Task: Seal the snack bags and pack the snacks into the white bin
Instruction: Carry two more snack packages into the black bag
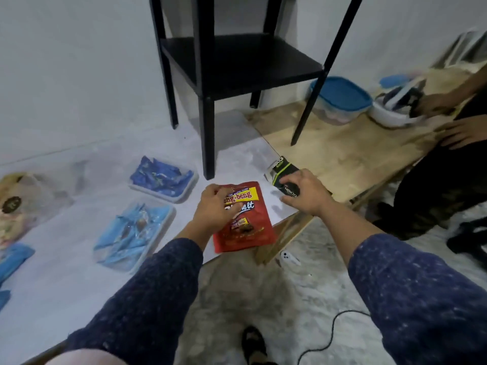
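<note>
Head view looks down on both your hands at the near edge of a low white board [79, 272]. Your left hand [214, 206] has its fingers curled over the top edge of the red snack bag [245, 227], pinching it near the yellow label; whether the bag's mouth is closed you cannot tell from here. Your right hand [303, 191] sits just right of the red bag, fingers bent around a black-and-green snack box [283, 175], gripping its near end while the far end tilts up off the surface.

Left of the red bag lie two clear trays: the farther one [163, 177] holds dark blue wrapped snacks, the nearer one [134, 233] pale blue wrapped snacks. Well left of the bag a clear plastic bag [23, 206] rests on the board.

Behind the red bag stands a black side table [232, 61] with a lower shelf, against a white wall. Right of the bag the surface turns to bare plywood [355, 148], carrying a blue-lidded container [340, 98]. Beyond it another person's hand [432, 104] reaches into a white bowl [392, 117]. Near the bag, on the mottled floor [263, 299], lie a white phone [290, 258] and a black cable [332, 335].
</note>
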{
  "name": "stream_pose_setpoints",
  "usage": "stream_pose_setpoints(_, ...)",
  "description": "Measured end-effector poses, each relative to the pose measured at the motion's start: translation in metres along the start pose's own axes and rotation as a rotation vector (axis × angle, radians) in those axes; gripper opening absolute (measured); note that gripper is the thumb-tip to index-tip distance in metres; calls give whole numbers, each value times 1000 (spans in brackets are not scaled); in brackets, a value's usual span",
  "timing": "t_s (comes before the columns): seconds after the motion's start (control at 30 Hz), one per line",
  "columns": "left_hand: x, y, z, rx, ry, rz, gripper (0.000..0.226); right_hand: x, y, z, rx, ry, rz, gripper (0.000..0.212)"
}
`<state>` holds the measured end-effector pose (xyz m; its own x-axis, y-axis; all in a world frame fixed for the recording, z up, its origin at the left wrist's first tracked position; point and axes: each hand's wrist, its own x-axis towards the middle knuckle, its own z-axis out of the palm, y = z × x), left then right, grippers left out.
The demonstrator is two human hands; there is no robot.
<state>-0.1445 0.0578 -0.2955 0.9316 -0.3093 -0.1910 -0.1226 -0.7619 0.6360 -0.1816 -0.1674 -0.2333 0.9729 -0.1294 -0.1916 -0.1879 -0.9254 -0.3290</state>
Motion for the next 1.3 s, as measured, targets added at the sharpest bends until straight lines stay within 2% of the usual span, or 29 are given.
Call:
stream_pose_setpoints(0.2,23,-16,45,-8,71,-244,71,66,49,14,-84,-49,-143,44)
stream_pose_setpoints(0.4,37,-18,51,102,55,-306,74,96,61,28,-53,-142,-165,42)
stream_pose_setpoints(0.7,47,-19,57,-90,86,-285,79,102,59,37,-54,-111,-172,40)
stream_pose_setpoints(0.8,46,-16,59,-89,89,-264,77,101,59,39,-74,-99,-188,40)
stream_pose_setpoints(0.97,44,-17,66,-184,131,-306,78,99,62,43,-45,-75,-205,42)
stream_pose_setpoints(1.3,13,-8,33,-406,173,-315,62,82,34,36,144,-117,-290,37)
